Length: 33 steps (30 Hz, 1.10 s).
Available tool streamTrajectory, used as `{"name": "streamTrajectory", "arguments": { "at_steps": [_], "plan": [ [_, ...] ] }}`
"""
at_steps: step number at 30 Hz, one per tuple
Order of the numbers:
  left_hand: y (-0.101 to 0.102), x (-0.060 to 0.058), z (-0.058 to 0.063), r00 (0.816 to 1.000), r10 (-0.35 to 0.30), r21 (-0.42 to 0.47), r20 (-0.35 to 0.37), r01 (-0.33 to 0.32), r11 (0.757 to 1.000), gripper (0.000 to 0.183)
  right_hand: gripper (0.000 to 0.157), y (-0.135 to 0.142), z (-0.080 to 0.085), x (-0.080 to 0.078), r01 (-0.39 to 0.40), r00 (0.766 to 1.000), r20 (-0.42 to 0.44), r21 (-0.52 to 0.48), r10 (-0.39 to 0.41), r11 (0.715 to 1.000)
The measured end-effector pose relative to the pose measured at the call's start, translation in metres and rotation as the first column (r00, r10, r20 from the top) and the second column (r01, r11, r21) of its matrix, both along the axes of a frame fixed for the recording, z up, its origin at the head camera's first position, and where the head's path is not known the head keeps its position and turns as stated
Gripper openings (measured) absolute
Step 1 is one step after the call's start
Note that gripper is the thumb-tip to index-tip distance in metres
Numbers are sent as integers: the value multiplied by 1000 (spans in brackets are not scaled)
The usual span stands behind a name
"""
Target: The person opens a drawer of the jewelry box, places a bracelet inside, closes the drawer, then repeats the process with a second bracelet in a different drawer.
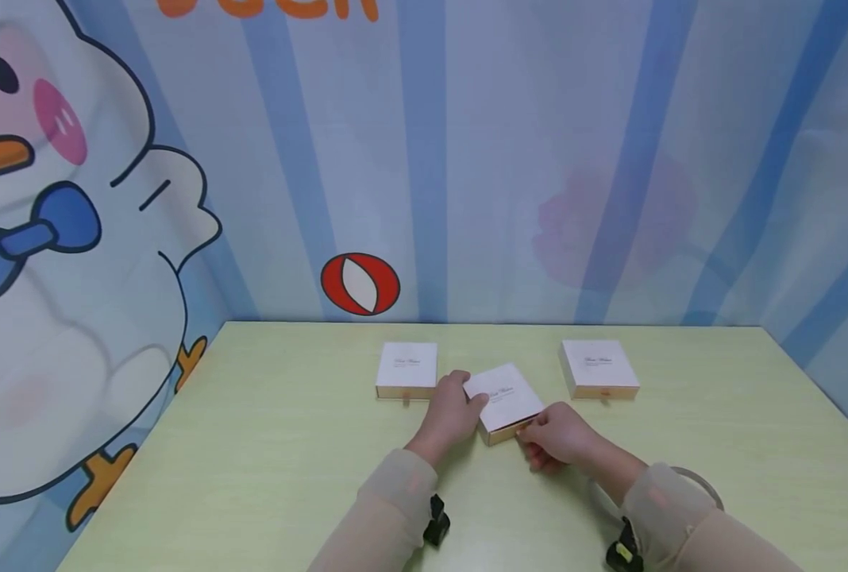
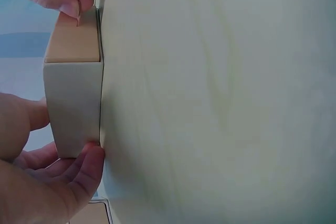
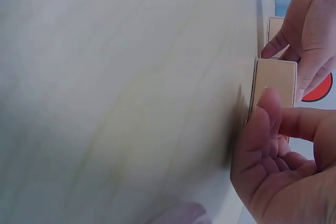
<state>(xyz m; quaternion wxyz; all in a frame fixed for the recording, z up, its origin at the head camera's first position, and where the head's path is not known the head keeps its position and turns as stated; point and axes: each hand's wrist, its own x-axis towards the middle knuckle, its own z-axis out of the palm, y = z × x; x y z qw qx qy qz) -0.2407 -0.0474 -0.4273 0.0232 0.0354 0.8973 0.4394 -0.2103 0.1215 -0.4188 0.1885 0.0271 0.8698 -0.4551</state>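
A small white square drawer box (image 1: 504, 396) with a tan front lies turned at an angle in the middle of the table. My left hand (image 1: 449, 419) grips it from its left side, thumb on the top edge in the head view. With thumb and finger, my right hand (image 1: 563, 435) pinches the little pull tab (image 2: 78, 22) on the tan drawer front (image 2: 72, 43). That front sits flush with the sleeve's edge in the left wrist view. The right hand's curled fingers cover part of the front in the right wrist view.
Two similar white boxes stand further back, one at the left (image 1: 406, 369) and one at the right (image 1: 599, 369), tabs facing me. The pale green table (image 1: 252, 461) ends at a blue striped backdrop (image 1: 481, 159) with a cartoon duck.
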Motion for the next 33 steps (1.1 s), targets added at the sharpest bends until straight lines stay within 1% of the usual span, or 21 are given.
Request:
{"name": "streamTrajectory", "arguments": {
  "at_steps": [6, 14, 22, 27, 33],
  "plan": [
    [0, -1, 1, 1000, -2, -5, 16, 2, 1000, 48, 28, 0, 1, 3, 11, 1000, 7, 12, -11, 1000],
    [0, -2, 3, 999, -1, -28, 32, 2, 1000, 47, 27, 2, -2, 5, 14, 1000, 1, 17, -14, 1000],
    [-1, -4, 4, 999, -6, -26, 39, 7, 1000, 46, 28, 3, -2, 7, 7, 1000, -6, 22, -6, 1000],
    [-1, -5, 4, 998, -5, -19, 57, 6, 1000, 47, 27, 3, -2, 8, 13, 1000, 1, 35, -13, 999],
    [-1, -6, 3, 998, -2, -32, 64, 4, 999, 47, 25, 4, -4, 9, 22, 1000, -4, 19, -22, 1000]
  ]
}}
